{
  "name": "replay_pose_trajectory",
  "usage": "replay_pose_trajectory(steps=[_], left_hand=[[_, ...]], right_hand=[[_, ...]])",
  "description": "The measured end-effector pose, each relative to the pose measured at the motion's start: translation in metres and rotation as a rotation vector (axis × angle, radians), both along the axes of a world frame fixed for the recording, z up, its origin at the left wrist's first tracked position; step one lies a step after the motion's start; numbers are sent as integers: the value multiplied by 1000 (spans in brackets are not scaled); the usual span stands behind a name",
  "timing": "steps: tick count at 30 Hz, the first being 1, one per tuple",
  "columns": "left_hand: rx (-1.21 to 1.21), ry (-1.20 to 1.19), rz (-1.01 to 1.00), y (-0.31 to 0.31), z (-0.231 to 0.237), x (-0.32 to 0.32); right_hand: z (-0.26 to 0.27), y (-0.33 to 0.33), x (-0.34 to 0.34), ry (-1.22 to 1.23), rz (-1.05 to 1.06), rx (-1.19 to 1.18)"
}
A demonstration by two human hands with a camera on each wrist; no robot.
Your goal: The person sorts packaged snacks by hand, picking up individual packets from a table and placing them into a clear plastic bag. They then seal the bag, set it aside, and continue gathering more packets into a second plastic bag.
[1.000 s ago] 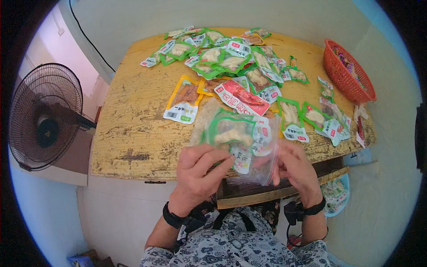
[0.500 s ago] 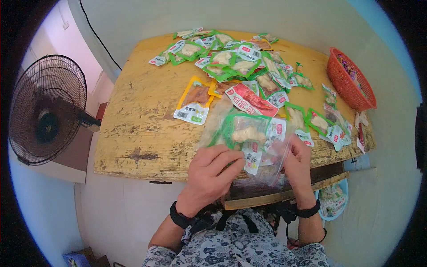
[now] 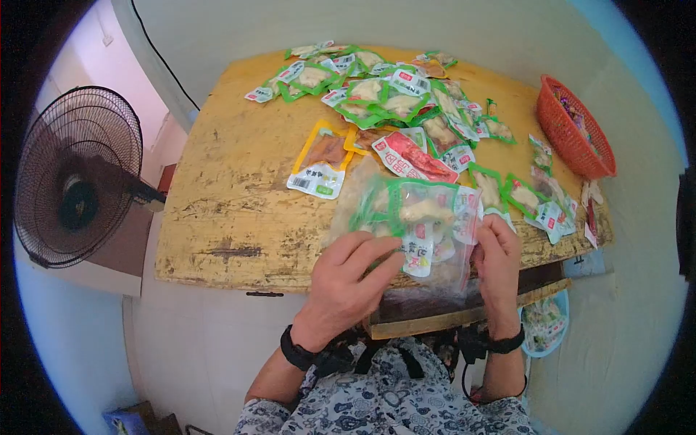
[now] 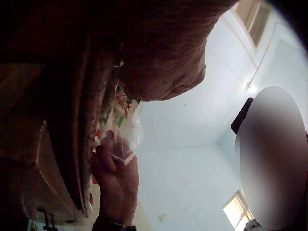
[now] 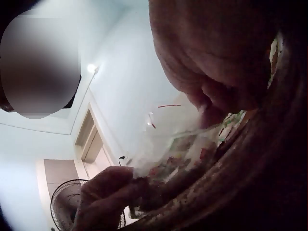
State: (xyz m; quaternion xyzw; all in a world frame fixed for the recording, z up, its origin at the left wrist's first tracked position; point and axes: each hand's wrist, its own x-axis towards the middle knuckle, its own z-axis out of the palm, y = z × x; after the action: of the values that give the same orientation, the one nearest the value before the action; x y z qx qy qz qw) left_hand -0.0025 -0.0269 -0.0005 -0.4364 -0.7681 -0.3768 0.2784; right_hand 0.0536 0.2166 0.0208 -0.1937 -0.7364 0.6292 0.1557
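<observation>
A clear plastic zip bag (image 3: 453, 272) lies at the table's front edge, its mouth edge toward the right hand. Through it show green-edged, vacuum-packed snack packets (image 3: 424, 212) with pale meat pieces. My left hand (image 3: 354, 284) grips the bag's near left side, fingers bent over the plastic. At the opposite side my right hand (image 3: 499, 264) pinches the bag's right edge between thumb and fingers. The right wrist view has the see-through bag (image 5: 168, 139) stretched between both hands.
A heap of snack packets (image 3: 388, 98) covers the table's back; a yellow-edged packet (image 3: 322, 156) and a red-and-white packet (image 3: 413, 156) lie nearer. A red basket (image 3: 573, 138) stands at right. Below are an open drawer (image 3: 428, 323) and a blue basin (image 3: 544, 350). A fan (image 3: 80, 177) stands left.
The right hand has shifted its hold along the bag's right edge, and the bag's right side now spreads flatter. The left hand keeps its place on the bag. The head view has shifted slightly.
</observation>
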Motion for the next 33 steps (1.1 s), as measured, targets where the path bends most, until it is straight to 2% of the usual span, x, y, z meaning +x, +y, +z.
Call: replay_pose_trajectory(steps=[3, 6, 9, 12, 15, 18, 24, 27, 33], left_hand=[[-9, 12, -15, 3, 1, -1], [-25, 39, -26, 3, 2, -1], [-28, 36, -37, 0, 4, -2], [-25, 30, -22, 0, 3, -3], [-21, 37, -10, 0, 3, -3], [-17, 35, -26, 1, 2, -3], [28, 14, 23, 0, 2, -3], [30, 22, 54, 2, 2, -2], [-9, 68, -15, 1, -3, -3]], right_hand=[[-2, -2, 4, 12, 128, 234], [15, -19, 2, 7, 150, 137], [25, -24, -1, -16, 207, -74], [7, -8, -9, 49, 224, -203], [11, -8, -8, -101, 168, -41], [14, -12, -10, 41, 140, -80], [13, -15, -2, 96, 202, -177], [18, -17, 3, 80, 259, -241], [34, -26, -7, -3, 274, -196]])
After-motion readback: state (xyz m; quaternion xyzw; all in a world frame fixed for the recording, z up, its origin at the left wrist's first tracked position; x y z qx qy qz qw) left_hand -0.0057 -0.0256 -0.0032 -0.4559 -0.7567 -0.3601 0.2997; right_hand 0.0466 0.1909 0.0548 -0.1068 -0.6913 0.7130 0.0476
